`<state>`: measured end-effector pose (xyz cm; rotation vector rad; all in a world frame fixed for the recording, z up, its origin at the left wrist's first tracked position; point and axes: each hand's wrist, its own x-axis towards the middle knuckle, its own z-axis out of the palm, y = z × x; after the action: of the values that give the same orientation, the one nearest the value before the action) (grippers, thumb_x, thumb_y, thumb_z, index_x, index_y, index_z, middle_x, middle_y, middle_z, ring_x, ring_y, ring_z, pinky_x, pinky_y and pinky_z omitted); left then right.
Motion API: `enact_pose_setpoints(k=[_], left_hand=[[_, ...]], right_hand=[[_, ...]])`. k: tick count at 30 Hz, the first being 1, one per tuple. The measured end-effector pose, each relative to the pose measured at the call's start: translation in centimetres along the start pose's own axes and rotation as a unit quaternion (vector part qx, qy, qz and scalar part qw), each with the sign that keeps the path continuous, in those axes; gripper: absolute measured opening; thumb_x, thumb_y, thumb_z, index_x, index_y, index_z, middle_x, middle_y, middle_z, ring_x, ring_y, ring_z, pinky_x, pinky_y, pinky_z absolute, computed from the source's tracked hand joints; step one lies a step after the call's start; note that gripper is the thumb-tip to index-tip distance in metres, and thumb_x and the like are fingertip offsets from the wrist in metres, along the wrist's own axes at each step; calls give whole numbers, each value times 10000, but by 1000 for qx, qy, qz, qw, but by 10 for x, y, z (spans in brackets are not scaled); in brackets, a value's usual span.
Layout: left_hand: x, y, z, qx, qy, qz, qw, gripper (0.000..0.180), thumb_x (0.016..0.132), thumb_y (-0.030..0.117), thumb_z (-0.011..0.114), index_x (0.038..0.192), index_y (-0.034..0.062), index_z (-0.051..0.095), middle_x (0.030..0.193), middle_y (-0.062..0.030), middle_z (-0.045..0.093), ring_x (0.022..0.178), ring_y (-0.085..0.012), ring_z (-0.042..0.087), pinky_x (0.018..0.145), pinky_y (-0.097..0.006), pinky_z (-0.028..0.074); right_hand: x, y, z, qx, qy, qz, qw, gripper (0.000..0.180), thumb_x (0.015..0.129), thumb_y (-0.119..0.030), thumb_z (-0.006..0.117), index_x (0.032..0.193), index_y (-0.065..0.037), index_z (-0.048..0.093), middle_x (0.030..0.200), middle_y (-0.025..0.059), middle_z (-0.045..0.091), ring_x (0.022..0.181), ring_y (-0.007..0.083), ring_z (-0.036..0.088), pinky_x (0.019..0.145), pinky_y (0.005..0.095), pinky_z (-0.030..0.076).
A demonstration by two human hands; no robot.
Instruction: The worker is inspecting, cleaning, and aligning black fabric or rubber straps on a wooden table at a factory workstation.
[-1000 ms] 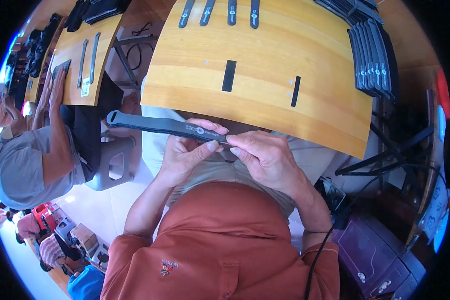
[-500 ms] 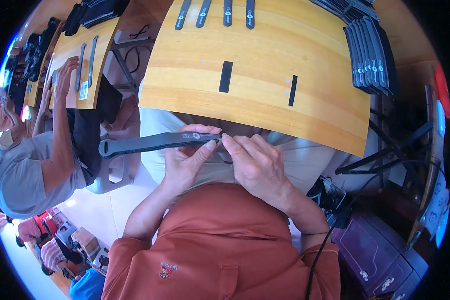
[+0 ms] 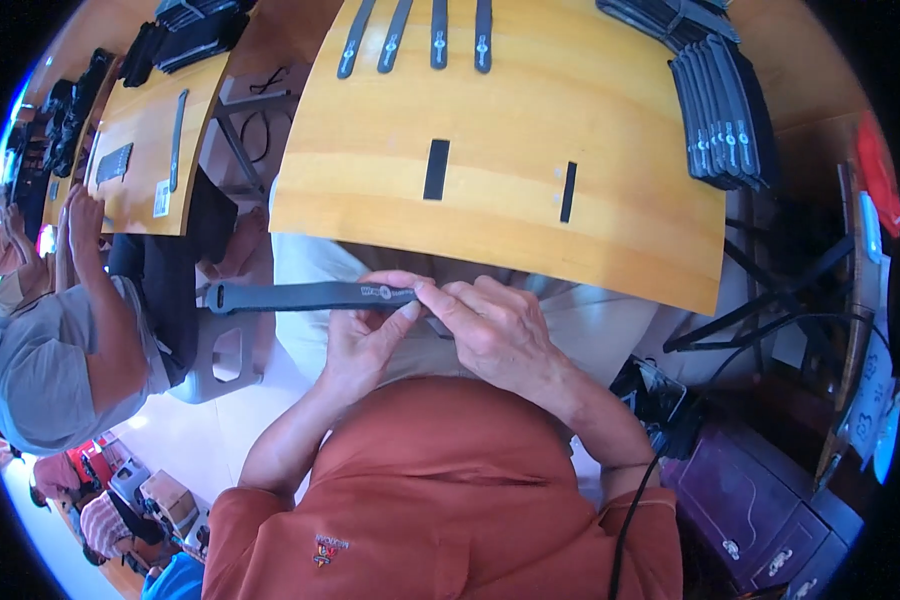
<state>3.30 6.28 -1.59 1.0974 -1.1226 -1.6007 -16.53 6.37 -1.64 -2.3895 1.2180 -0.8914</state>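
A long grey fabric strap (image 3: 290,296) with a slotted, rounded end stretches out to the left above my lap. Its other end, near the white print, lies between both hands. My left hand (image 3: 365,325) pinches it from below, thumb on the near edge and fingers behind. At the strap's right end, my right hand (image 3: 490,325) is closed, thumb and forefinger pressed together at the tip; its other fingers curl in. Whether a second layer lies under the strap, I cannot tell.
On the wooden table (image 3: 510,110) are several grey straps (image 3: 438,40) in a row, two black strips (image 3: 436,170) and stacked strap bundles (image 3: 715,110) at the right. A co-worker (image 3: 70,350) sits at another table on the left. A dark cable (image 3: 705,405) and purple cabinet (image 3: 760,510) are at right.
Both hands and the strap have shifted slightly left, and the strap has levelled, its printed face turned more toward me. The co-worker's arm has drawn back from the left table.
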Motion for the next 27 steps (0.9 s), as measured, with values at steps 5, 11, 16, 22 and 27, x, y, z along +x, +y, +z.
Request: enact_pose_setpoints(k=[5, 11, 16, 22, 27], left_hand=[[-5, -1, 4, -32, 0, -10, 999, 294, 952, 4, 676, 1219, -7, 553, 1212, -133, 655, 1096, -166, 636, 960, -310, 524], [-9, -1, 0, -16, 33, -29, 999, 306, 909, -12, 728, 1167, 1, 564, 1098, -73, 670, 1035, -135, 646, 918, -283, 533], [-11, 12, -10, 97, -27, -73, 992, 284, 909, -18, 724, 1148, 6, 571, 1058, -47, 665, 987, -90, 617, 882, -257, 522], [-7, 31, -16, 152, -140, -140, 968, 243, 926, -29, 690, 1137, 19, 579, 1010, -12, 604, 942, -79, 595, 829, -254, 519], [-6, 34, -22, 161, -220, -174, 946, 224, 929, -30, 678, 1119, 30, 575, 1014, 1, 568, 942, -71, 561, 821, -251, 496]], right_hand=[[5, -5, -3, 106, 6, 48, 993, 369, 813, 31, 636, 1169, -42, 699, 864, 89, 692, 743, 259, 665, 629, 382, 551], [0, -3, -7, 186, -16, 80, 979, 328, 846, 36, 634, 1159, -38, 698, 836, 112, 682, 756, 281, 681, 619, 388, 534], [-1, -4, -22, 128, -48, 44, 990, 316, 843, -9, 643, 1140, -84, 716, 779, 67, 649, 685, 258, 641, 568, 386, 510], [-3, -6, -33, 56, -95, -23, 994, 358, 769, -42, 652, 1107, -132, 732, 748, 4, 584, 632, 207, 569, 514, 364, 472], [-5, -3, -32, 88, -128, -58, 986, 363, 775, -59, 657, 1123, -140, 724, 745, 2, 566, 651, 207, 565, 502, 372, 456]])
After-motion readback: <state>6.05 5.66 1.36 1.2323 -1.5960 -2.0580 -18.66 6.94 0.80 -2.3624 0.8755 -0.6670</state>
